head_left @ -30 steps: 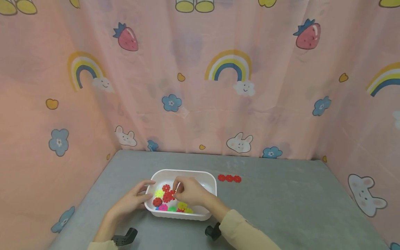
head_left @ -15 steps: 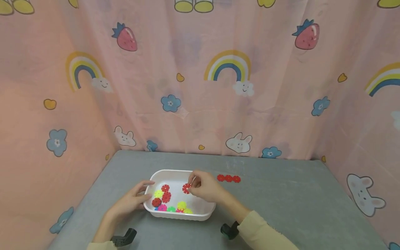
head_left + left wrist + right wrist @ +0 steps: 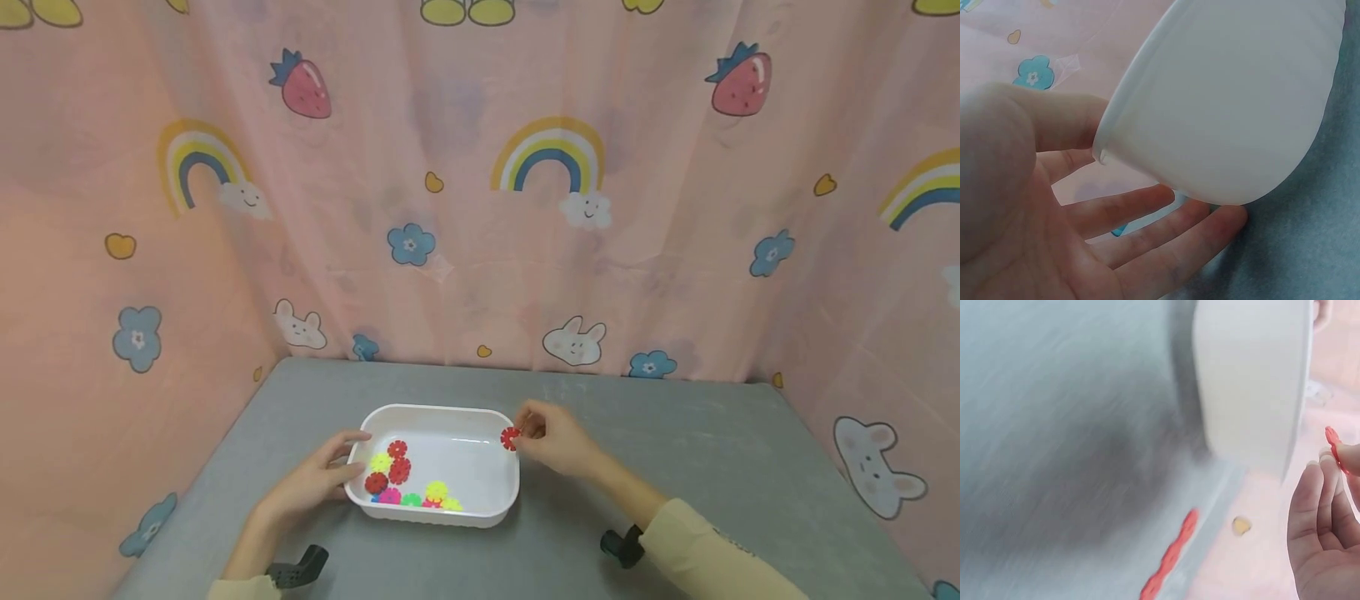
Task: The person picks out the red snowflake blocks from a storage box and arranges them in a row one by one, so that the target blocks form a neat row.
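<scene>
My left hand (image 3: 322,473) holds the left end of a white plastic tray (image 3: 431,517); in the left wrist view its thumb lies at the rim and fingertips touch the outer wall (image 3: 1229,106). Between thumb and fingers of my right hand (image 3: 558,440) a red toy snowflake disc (image 3: 509,438) is pinched, raised at the tray's right rim. Inside the tray, red discs (image 3: 399,470) lie to the left, with yellow (image 3: 437,491), pink (image 3: 389,496) and green (image 3: 411,500) ones along the near side. A row of red discs (image 3: 1171,556) shows on the table in the right wrist view; my right hand hides it from the head view.
The grey table (image 3: 712,500) runs back to a pink curtain (image 3: 480,275) printed with rainbows and rabbits, which also hangs at both sides. Dark wrist mounts (image 3: 298,568) sit on both forearms.
My right hand has lifted a red disc out of the pile and carried it rightward to the tray's right rim. The left hand has stayed at the left end.
</scene>
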The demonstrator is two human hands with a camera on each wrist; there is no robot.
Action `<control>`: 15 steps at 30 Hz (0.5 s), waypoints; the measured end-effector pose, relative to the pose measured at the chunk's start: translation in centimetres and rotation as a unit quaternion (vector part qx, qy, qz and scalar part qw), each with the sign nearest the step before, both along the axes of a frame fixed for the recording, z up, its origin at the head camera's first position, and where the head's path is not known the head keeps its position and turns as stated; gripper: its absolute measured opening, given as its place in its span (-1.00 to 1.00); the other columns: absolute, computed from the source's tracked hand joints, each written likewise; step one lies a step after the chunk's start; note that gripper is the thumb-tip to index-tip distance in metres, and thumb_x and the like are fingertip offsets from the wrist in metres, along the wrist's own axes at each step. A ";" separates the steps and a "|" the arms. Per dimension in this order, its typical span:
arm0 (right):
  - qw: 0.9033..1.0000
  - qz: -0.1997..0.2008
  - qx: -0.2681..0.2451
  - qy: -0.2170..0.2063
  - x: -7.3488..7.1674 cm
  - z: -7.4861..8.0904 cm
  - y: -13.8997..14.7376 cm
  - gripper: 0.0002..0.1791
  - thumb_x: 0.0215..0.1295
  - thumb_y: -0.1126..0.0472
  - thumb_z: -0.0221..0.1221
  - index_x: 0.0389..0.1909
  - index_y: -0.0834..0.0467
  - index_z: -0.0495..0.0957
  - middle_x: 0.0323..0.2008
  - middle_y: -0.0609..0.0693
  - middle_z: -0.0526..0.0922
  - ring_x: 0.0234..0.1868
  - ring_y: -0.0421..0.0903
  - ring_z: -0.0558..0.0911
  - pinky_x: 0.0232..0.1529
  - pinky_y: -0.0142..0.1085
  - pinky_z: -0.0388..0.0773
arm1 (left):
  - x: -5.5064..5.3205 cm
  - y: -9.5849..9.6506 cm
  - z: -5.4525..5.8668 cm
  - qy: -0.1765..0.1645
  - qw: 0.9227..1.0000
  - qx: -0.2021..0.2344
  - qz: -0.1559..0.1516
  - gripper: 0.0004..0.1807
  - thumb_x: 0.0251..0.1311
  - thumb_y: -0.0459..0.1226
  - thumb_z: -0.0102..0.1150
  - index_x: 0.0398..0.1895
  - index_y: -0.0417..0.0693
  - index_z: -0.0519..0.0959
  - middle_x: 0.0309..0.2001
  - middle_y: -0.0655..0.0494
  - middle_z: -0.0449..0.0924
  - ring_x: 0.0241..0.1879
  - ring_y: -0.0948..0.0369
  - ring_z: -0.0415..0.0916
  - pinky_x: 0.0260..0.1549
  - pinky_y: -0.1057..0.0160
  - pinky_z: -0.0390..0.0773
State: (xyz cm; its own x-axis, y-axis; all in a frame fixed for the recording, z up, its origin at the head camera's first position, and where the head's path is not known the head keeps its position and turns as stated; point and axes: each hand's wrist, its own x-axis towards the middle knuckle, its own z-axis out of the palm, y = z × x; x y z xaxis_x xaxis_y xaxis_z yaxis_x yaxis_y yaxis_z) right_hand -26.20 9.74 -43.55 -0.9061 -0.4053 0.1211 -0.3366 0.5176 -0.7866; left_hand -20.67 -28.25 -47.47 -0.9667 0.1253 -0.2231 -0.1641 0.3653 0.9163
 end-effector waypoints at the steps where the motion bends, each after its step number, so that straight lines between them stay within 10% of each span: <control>1: 1.000 -0.003 0.001 0.002 -0.2 -0.1 0.5 -0.84 0.23 0.37 0.31 -0.25 0.12 0.55 -0.39 -0.04 0.56 -0.38 -0.06 0.53 -0.42 -0.32 0.60 | 0.0 0.0 0.0 -0.001 1.000 0.000 0.003 -0.44 0.42 -0.21 0.19 0.43 -0.02 0.35 0.48 -0.37 0.13 0.31 -0.23 0.37 -0.01 -0.05 0.66; 15: 0.998 -0.062 0.005 -0.001 -2.5 -1.7 7.0 -0.89 0.31 0.39 0.25 -0.19 0.22 0.55 -0.42 0.01 0.58 -0.43 -0.05 0.55 -0.43 -0.29 0.59 | 0.0 0.0 0.1 -0.005 1.000 -0.001 -0.002 -0.45 0.42 -0.21 0.18 0.44 -0.02 0.34 0.48 -0.38 0.12 0.31 -0.23 0.36 0.01 -0.06 0.64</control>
